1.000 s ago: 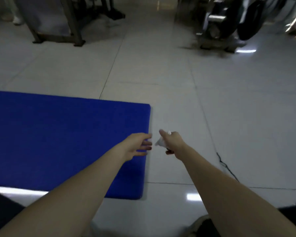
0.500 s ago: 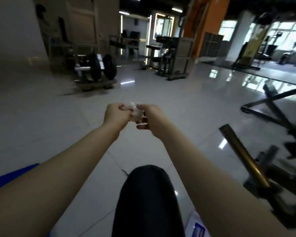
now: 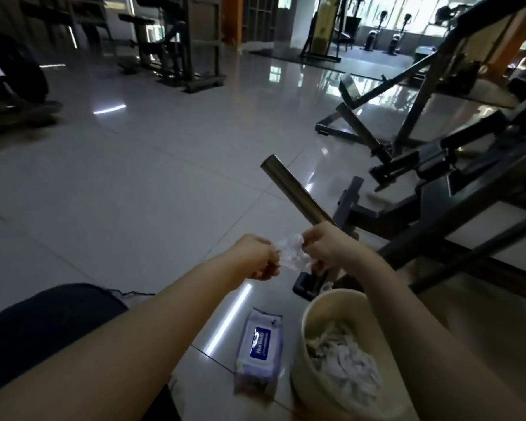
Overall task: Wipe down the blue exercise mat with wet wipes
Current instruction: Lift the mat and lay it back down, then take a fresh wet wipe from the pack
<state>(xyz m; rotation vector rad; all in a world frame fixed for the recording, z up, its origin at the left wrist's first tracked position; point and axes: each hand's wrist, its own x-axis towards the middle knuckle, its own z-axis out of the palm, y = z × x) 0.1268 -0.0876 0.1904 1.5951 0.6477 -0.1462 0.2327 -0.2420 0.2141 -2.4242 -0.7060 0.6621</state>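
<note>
**Head view: both hands on one wet wipe, above the floor**

- Far left: dark weight plates [image 3: 16, 71] stand on a low rack at the edge of the pale tiled floor [image 3: 134, 183].
- Lower left: the person's knee [image 3: 46, 323] in dark cloth, with the left forearm reaching out over it.
- Left hand [image 3: 255, 258]: fingers curled in, pinching the left edge of the wet wipe [image 3: 289, 253].
- The wipe is crumpled and whitish. It hangs in the air between the two hands, clear of the floor.
- Right hand [image 3: 325, 250]: fingers curled, pinching the wipe's right edge. The two hands are close together and the wipe spans the gap.
- Below the hands: a pack of wipes [image 3: 260, 344] with a blue label lies flat on the tiles.
- Just right of the pack: a beige bin [image 3: 299, 372], partly under the right forearm, holds a heap of crumpled white wipes [image 3: 343, 369].
- Behind the right hand: a metal tube [image 3: 295, 189] slants up and to the left.
- Right side: dark gym machine frames [image 3: 438, 177] stand on the floor.
- Blue mat: not in this view, so I cannot tell its place.
</note>
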